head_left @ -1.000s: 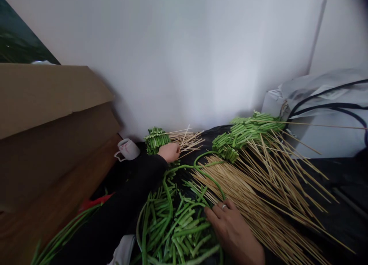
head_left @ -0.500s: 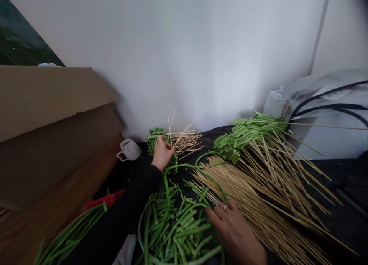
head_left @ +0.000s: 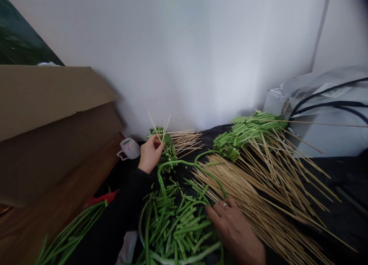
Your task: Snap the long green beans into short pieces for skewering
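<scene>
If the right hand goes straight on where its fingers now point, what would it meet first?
The right hand would probably meet the cut green pieces just ahead first, though depth is unclear and it could pass above them.

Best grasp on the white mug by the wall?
Probably the handle, coming from the near left of the picture: it juts that way from the white mug. The wall stands behind, and the left hand, pinching thin sticks, is close on the other side.
</scene>
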Motion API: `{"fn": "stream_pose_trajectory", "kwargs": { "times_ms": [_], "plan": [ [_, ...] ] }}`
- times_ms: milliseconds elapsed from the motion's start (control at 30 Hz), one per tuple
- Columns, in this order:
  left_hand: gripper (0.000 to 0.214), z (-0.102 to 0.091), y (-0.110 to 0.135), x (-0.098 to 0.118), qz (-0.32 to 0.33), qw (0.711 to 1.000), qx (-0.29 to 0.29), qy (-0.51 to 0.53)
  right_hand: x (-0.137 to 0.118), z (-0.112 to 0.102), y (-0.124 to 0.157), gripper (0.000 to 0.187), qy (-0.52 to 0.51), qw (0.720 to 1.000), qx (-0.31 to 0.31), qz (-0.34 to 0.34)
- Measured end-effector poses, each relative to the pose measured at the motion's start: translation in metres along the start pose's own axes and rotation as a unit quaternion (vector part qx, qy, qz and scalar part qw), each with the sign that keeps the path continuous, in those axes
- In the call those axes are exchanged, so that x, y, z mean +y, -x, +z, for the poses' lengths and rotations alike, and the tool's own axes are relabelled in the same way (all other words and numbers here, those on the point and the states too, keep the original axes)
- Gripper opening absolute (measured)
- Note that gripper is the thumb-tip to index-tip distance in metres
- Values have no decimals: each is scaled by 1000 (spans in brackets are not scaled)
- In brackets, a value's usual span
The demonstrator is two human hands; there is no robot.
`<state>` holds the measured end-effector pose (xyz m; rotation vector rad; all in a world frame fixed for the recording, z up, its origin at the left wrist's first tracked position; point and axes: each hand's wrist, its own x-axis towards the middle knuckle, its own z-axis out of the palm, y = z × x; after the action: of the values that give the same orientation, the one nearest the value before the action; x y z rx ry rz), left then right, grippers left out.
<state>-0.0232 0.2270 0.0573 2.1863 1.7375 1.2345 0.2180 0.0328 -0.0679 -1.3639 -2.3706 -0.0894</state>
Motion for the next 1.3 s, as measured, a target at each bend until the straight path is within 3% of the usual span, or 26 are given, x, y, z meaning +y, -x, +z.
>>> {"fn": "stream_pose_trajectory", "kwargs": {
  "times_ms": [167,267,400,500,600,933,1100,1300],
  "plan": [
    [36,-18,-4,-1,-54,994,57,81,0,-3,-1,19,-4,1000,2,-4],
    [34,-23,-1,5,-34,995,48,78,0,-2,-1,20,-2,1000,9,2],
    [23,-24,7,20,64,992,-105,3,0,1,0,23,7,1000,4,2],
    [10,-21,11,29,151,958,-225,-93,0,1,0,23,9,1000,-2,5],
    [13,-14,13,32,197,935,-257,-147,-1,0,0,22,5,1000,-2,4],
    [16,-1,18,17,97,972,-214,-28,-2,0,0,22,14,1000,-14,6],
    [20,6,20,8,65,960,-264,65,-2,-1,0,21,18,1000,-15,9],
    [35,20,26,3,61,945,-316,49,-2,0,0,24,2,1000,-11,13]
  ]
}}
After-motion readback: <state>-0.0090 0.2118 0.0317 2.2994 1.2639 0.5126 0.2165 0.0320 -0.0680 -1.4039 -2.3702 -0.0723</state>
